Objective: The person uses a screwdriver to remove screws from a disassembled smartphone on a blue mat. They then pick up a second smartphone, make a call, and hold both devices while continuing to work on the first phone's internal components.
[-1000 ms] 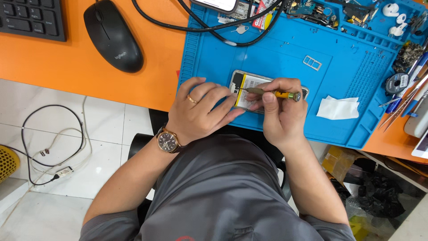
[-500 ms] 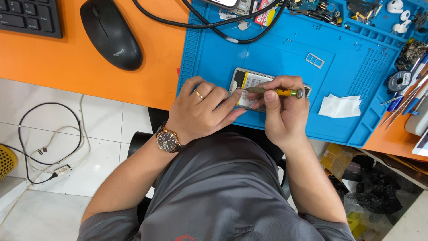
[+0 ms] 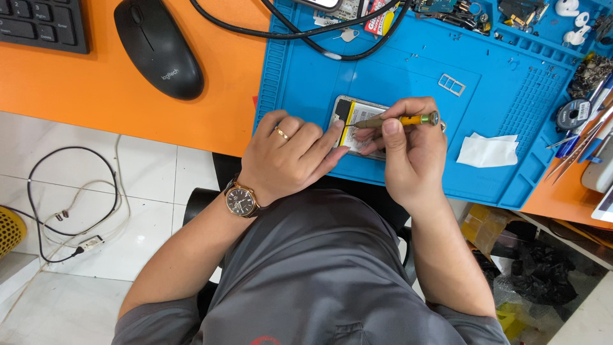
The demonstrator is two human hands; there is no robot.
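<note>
Orange desk (image 3: pixel 128 108) carries a blue silicone work mat (image 3: pixel 396 76) upper right. Mid-frame, an opened phone (image 3: pixel 357 118) showing its yellow-edged battery lies near the mat's front edge. Left hand (image 3: pixel 287 156) pins it; right hand (image 3: pixel 408 153) grips a yellow-handled screwdriver (image 3: pixel 399 120).

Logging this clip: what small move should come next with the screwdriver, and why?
Probably turn the screwdriver in place: the right hand holds it with the tip already on the opened phone, while the left hand steadies that phone on the blue mat.
</note>
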